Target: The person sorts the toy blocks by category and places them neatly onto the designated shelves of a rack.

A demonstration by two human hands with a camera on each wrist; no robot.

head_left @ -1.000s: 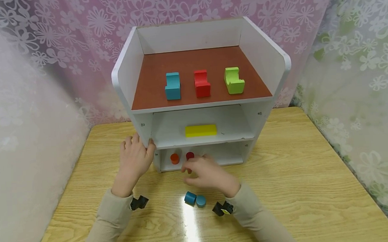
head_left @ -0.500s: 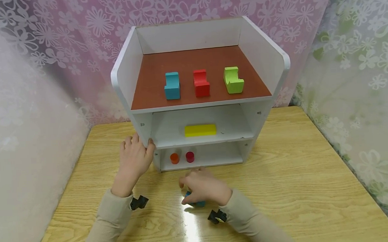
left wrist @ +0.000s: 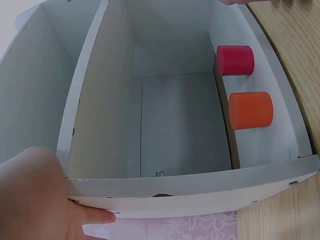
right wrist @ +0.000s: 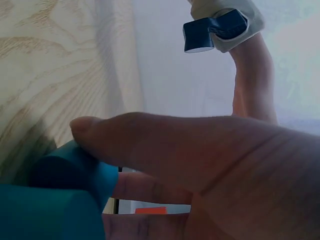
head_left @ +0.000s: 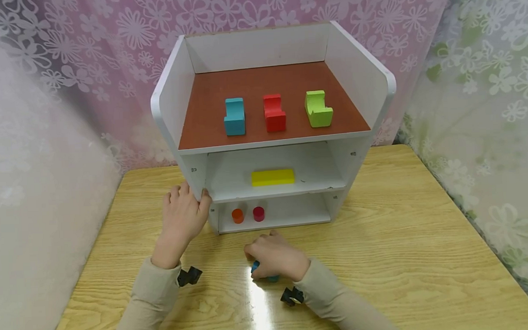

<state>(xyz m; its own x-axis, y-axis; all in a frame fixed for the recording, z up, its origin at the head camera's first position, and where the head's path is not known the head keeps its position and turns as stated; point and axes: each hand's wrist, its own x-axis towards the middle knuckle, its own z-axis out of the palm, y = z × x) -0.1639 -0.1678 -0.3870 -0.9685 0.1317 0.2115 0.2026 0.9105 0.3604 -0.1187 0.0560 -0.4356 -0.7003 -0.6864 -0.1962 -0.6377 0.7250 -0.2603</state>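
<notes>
My left hand (head_left: 184, 214) grips the left side panel of a white shelf unit (head_left: 269, 195), thumb at the front edge and fingers along the outside. Low over the table, my right hand (head_left: 278, 254) pinches a blue cylinder block (right wrist: 75, 167) between thumb and fingers. A second blue cylinder (right wrist: 45, 215) lies right beside it, mostly covered by the hand in the head view. On the lowest shelf stand an orange cylinder (head_left: 237, 216) and a dark red cylinder (head_left: 259, 213), also seen in the left wrist view.
A yellow bar block (head_left: 273, 177) lies on the middle shelf. Along the brown top stand notched blocks in blue (head_left: 234, 117), red (head_left: 274, 114) and green (head_left: 318, 109). Flowered curtains (head_left: 90, 69) surround the wooden table (head_left: 424, 256).
My right hand has come back from the lowest shelf, down toward the table, and its fingers have closed on one blue cylinder. My left hand has stayed at the side panel.
</notes>
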